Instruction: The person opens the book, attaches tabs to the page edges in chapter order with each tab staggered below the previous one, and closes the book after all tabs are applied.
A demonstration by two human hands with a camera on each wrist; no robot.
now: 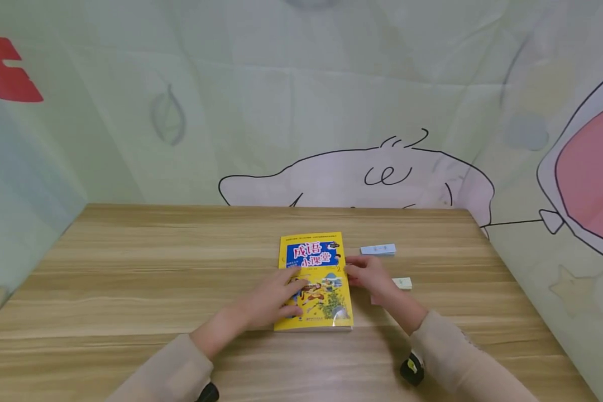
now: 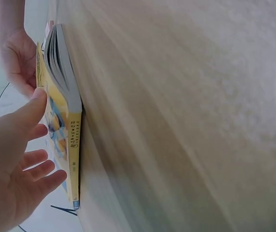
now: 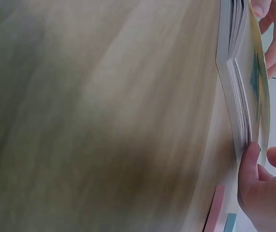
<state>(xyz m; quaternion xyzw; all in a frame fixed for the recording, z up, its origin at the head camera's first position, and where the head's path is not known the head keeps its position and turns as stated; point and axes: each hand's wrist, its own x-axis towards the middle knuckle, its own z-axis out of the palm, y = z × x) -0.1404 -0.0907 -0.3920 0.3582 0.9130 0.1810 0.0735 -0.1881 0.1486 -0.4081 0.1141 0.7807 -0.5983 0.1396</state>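
Note:
A yellow paperback book (image 1: pixel 326 321) with a blue title panel lies face up on the wooden table, its spine to the left. My left hand (image 1: pixel 273 296) rests across the left part of the cover with fingers loosely spread; the left wrist view shows its thumb and fingers beside the spine. At the opposite edge, my right hand (image 1: pixel 374 276) holds the book's page edge, thumb (image 3: pixel 249 164) against the pages and a finger on the cover side. Small gaps show between the pages (image 2: pixel 55 58). The right hand's other fingers are partly hidden.
A blue strip (image 1: pixel 378 249) with writing lies right of the book. Nearer me are a pale green strip (image 1: pixel 403 283) and a pink strip (image 3: pixel 214 209), partly covered by the right hand in the head view. A printed cloth (image 1: pixel 206 123) hangs behind the table (image 1: pixel 130 279).

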